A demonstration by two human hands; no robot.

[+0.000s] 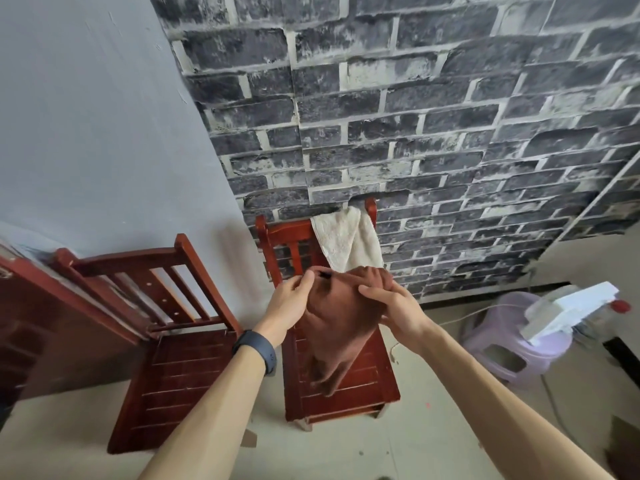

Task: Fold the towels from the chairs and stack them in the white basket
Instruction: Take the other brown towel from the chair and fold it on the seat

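Head view: both forearms stretched forward, dark band on left wrist. Left hand pinches upper edge of brown towel; right hand grips same edge just beside it, fingers curled over cloth. Towel hangs bunched below hands, over seat of chair, not yet folded. Beyond hands, cream towel draped on that chair's backrest, untouched. Second chair left of left hand. White basket out of view. Judged early: folding, stacking both left.
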